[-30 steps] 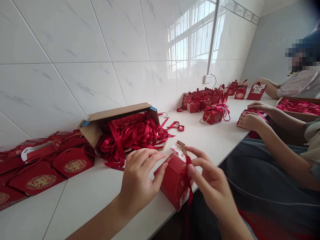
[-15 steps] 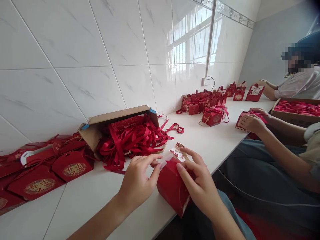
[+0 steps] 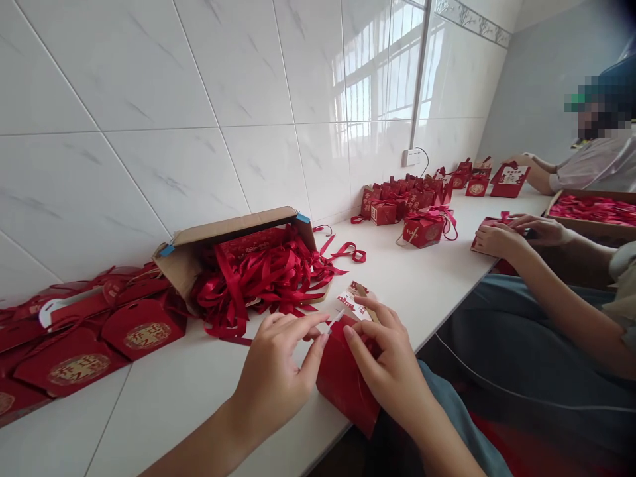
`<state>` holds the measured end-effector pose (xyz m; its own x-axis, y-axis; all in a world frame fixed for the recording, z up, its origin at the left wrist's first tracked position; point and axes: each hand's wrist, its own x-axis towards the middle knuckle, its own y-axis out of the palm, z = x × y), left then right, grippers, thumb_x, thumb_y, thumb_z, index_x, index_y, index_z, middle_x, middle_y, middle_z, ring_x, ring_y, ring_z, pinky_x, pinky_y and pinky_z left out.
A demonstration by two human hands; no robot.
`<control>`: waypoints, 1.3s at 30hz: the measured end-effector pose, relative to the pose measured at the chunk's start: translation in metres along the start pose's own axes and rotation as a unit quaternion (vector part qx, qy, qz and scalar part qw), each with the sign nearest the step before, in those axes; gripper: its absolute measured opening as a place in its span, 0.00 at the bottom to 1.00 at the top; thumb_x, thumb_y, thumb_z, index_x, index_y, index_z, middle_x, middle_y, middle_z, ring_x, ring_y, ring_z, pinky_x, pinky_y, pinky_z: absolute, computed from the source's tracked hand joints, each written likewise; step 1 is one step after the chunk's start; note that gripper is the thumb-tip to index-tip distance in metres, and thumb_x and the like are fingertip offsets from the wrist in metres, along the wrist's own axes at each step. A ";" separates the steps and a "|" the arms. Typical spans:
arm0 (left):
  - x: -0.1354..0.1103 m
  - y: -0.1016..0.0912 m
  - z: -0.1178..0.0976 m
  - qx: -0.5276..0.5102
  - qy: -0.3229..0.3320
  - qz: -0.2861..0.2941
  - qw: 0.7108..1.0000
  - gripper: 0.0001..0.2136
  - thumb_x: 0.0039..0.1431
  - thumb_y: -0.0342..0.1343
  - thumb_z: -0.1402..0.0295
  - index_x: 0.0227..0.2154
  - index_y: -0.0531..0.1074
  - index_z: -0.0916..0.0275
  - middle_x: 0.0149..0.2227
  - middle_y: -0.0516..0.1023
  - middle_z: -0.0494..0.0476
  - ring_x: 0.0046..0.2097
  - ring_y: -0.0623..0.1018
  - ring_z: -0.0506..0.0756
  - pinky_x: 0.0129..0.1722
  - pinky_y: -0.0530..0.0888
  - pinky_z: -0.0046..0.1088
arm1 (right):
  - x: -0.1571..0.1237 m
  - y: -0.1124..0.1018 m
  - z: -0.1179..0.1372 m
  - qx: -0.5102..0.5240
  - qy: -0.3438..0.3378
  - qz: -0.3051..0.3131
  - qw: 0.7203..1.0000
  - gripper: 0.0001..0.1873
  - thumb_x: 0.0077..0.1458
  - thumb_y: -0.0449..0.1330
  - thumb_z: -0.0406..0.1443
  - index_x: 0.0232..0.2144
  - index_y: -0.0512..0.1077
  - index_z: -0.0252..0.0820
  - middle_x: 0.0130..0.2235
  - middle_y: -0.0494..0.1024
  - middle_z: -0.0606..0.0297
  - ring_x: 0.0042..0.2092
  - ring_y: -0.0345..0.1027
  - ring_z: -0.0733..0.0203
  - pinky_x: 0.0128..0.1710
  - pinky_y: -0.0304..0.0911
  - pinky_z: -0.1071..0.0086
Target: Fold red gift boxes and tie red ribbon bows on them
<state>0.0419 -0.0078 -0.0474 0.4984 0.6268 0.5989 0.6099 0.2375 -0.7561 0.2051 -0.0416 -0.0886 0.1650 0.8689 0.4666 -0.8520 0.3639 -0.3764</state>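
From here, the box (image 3: pixel 345 381) by the right hand (image 3: pixel 386 351) looks like smooth red card, and the strip (image 3: pixel 336 319) at the left hand (image 3: pixel 281 358) like translucent plastic. Beyond the left hand, glossy satin-like ribbons (image 3: pixel 278 265) spill from a matt cardboard carton (image 3: pixel 233 225), under shiny glazed tiles (image 3: pixel 149 79).

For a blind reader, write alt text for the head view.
A person's left hand pinches a pale strip at a red box by a white table, the right hand on the box. Beyond, red ribbons spill from a carton; a co-worker's hands touch another box.
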 end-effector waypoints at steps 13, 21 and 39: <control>0.009 -0.012 0.007 -0.021 -0.119 0.056 0.991 0.14 0.63 0.48 0.62 0.45 0.76 0.57 0.48 0.79 0.55 0.51 0.76 0.58 0.53 0.69 0.39 | 0.004 -0.006 -0.009 0.027 -0.013 -0.080 0.996 0.12 0.60 0.54 0.41 0.38 0.76 0.45 0.53 0.71 0.55 0.57 0.62 0.49 0.55 0.57 0.54; 0.024 -0.026 0.060 0.347 -0.175 0.037 0.921 0.20 0.61 0.46 0.60 0.49 0.72 0.68 0.51 0.75 0.72 0.54 0.71 0.68 0.53 0.61 0.53 | -0.028 -0.083 0.005 -0.039 0.036 0.217 0.975 0.16 0.59 0.55 0.44 0.26 0.77 0.44 0.27 0.78 0.66 0.30 0.69 0.60 0.31 0.61 0.71; 0.000 -0.022 0.020 0.125 -0.116 0.512 0.842 0.22 0.59 0.41 0.65 0.56 0.65 0.61 0.37 0.81 0.66 0.38 0.79 0.67 0.32 0.71 0.38 | -0.010 -0.063 -0.038 -0.115 0.150 0.358 0.915 0.30 0.63 0.46 0.39 0.66 0.50 0.45 0.27 0.79 0.63 0.32 0.72 0.56 0.35 0.63 0.64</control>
<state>0.0167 0.0017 -0.0360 0.5335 0.7185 -0.4462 -0.2292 -0.3851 -0.8940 0.2764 -0.0601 -0.0999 -0.2350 0.9527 -0.1926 -0.6737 -0.3025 -0.6742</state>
